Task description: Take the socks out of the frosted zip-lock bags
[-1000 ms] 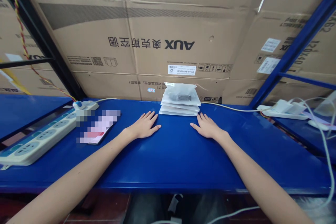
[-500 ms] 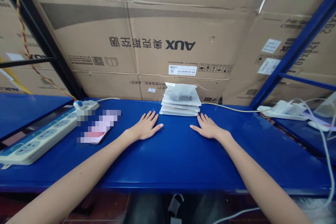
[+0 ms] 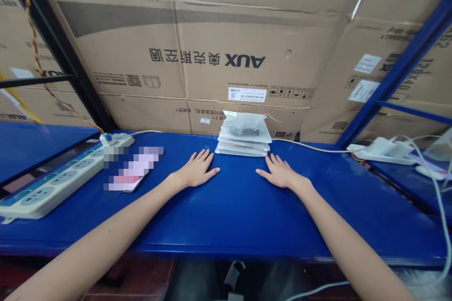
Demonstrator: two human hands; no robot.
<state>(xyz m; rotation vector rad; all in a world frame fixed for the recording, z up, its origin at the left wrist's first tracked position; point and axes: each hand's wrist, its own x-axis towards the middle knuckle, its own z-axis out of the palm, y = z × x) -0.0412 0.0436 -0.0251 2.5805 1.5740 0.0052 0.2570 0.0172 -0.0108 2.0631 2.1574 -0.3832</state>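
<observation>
On the blue worktop (image 3: 229,216), left grip (image 3: 197,170) and right grip (image 3: 281,171) spread flat, holding nothing. Between and just beyond them, a stack of white pouches (image 3: 243,140): could slide or topple if nudged by the right grip, perhaps touching its corner.

**Blue table (image 3: 240,216): surroundings**

Behind the table: brown cardboard wall (image 3: 212,28), creased, printed upside down with "AUX" and Chinese characters; white labels (image 3: 247,94) attached. At table's left rear: black post (image 3: 65,51), slanted in view, with thin crossbar (image 3: 38,80). At table's right rear: blue post (image 3: 406,63) with blue rail (image 3: 416,113). Left of table: second blue surface (image 3: 35,146). Below table's front edge: reddish tiled floor (image 3: 155,277), in shadow. Across tabletop: soft sheen.
</observation>
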